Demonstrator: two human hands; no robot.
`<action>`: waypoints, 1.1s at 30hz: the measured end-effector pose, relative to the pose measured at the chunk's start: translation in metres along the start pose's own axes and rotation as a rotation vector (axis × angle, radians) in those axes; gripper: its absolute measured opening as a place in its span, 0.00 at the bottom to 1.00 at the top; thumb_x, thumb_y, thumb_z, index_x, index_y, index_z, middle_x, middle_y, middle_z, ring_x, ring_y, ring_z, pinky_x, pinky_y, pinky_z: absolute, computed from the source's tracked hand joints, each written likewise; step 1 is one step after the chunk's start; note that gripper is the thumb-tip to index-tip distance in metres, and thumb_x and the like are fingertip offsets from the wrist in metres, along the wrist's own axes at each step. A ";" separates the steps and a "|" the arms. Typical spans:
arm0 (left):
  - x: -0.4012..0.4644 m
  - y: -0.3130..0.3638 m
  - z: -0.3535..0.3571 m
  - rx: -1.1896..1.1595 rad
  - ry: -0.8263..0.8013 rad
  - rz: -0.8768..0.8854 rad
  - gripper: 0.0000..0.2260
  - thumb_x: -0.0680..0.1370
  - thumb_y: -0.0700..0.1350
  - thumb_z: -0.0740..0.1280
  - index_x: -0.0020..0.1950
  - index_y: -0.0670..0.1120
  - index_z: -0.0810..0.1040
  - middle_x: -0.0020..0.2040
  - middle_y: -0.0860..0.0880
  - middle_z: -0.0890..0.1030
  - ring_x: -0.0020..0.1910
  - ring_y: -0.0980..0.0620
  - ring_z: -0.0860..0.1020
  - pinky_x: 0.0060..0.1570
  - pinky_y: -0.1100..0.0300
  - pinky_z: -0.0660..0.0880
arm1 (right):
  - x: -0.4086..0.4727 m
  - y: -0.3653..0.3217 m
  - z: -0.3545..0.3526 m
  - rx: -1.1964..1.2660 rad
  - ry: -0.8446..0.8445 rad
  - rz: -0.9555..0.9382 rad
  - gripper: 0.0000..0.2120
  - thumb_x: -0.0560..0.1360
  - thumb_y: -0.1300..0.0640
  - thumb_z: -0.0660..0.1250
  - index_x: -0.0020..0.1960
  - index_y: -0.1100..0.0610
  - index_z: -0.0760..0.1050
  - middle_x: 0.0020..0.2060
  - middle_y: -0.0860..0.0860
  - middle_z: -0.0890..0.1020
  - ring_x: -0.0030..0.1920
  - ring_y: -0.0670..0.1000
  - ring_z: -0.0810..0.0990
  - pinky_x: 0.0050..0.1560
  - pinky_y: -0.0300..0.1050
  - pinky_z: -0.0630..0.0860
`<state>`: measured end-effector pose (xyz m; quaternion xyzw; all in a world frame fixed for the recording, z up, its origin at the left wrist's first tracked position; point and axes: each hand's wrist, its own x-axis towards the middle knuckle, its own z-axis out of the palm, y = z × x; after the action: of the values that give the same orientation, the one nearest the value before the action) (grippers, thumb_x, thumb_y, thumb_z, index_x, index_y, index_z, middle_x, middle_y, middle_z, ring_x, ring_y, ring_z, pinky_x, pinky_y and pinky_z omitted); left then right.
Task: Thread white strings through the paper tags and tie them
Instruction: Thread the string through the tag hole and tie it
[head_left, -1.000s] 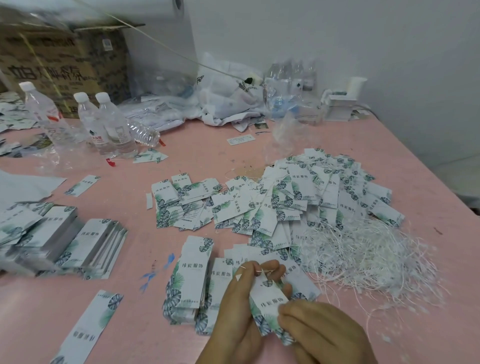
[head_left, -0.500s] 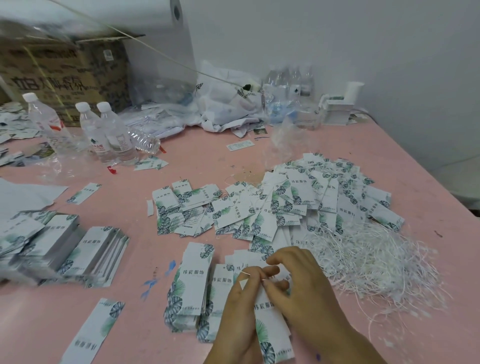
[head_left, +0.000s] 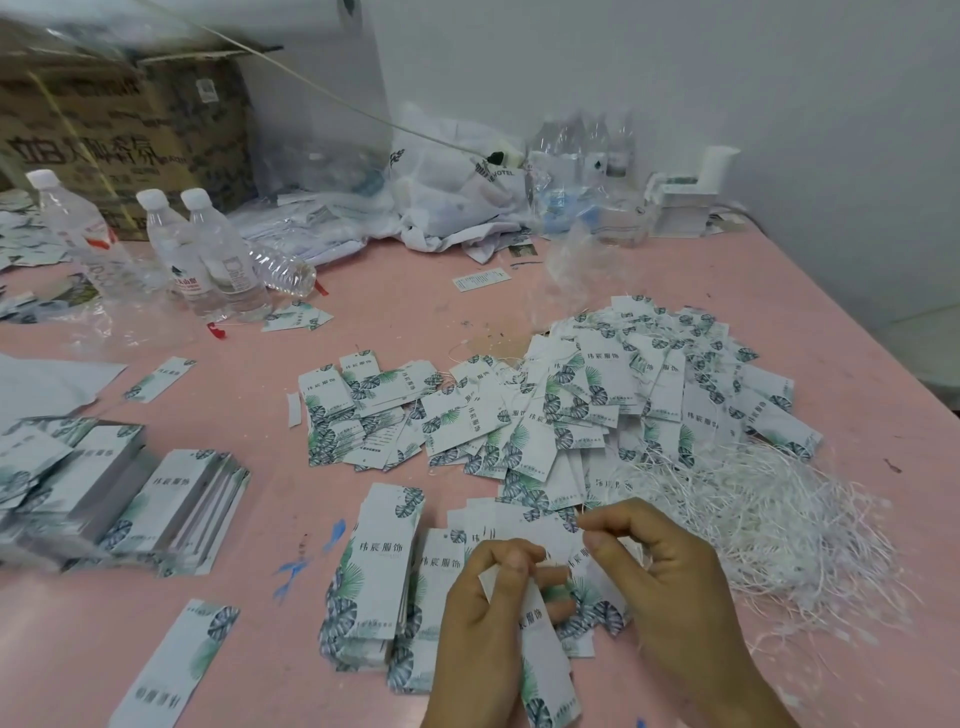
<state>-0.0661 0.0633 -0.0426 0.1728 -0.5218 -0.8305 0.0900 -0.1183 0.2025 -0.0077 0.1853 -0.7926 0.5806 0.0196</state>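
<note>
My left hand (head_left: 483, 623) pinches the top of a white paper tag (head_left: 543, 660) with a green leaf print, held upright near the table's front edge. My right hand (head_left: 660, 582) is just right of it, thumb and forefinger pinching a thin white string (head_left: 584, 525) that is barely visible. Small stacks of unstrung tags (head_left: 374, 571) lie under and left of my hands. A loose heap of white strings (head_left: 769, 514) lies to the right. Behind it spreads a wide pile of tags (head_left: 597, 395).
Tag stacks (head_left: 171, 509) sit at the left on the pink table (head_left: 249, 623), and a single tag (head_left: 176, 660) lies near the front. Water bottles (head_left: 208, 254), a cardboard box (head_left: 119, 130), plastic bags (head_left: 452, 197) and a white holder (head_left: 685, 202) line the back.
My right hand rose from the tag's lower end to its top, then drew right, apart from my left hand. The tag now stands more upright in my left hand.
</note>
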 end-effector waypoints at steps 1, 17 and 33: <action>-0.001 0.000 0.002 0.010 -0.008 -0.008 0.10 0.74 0.52 0.67 0.40 0.46 0.81 0.42 0.43 0.85 0.42 0.41 0.84 0.41 0.49 0.82 | -0.002 0.005 0.000 0.034 0.028 0.007 0.12 0.74 0.61 0.71 0.47 0.43 0.82 0.43 0.43 0.84 0.48 0.42 0.81 0.47 0.26 0.72; -0.004 0.002 0.007 -0.071 -0.118 -0.166 0.09 0.74 0.44 0.71 0.42 0.38 0.79 0.43 0.37 0.83 0.40 0.40 0.83 0.35 0.50 0.81 | 0.000 0.011 0.005 0.182 0.054 0.131 0.11 0.75 0.64 0.70 0.47 0.48 0.82 0.38 0.47 0.84 0.41 0.44 0.81 0.42 0.32 0.75; -0.006 0.010 0.004 0.084 -0.106 -0.156 0.08 0.80 0.40 0.62 0.43 0.38 0.73 0.34 0.42 0.82 0.28 0.51 0.80 0.27 0.63 0.75 | -0.003 -0.004 0.009 0.034 -0.198 0.025 0.15 0.72 0.66 0.72 0.45 0.45 0.83 0.49 0.42 0.81 0.54 0.44 0.80 0.50 0.29 0.73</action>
<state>-0.0624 0.0642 -0.0305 0.1724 -0.5453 -0.8203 -0.0099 -0.1130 0.1943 -0.0079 0.2322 -0.7829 0.5730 -0.0694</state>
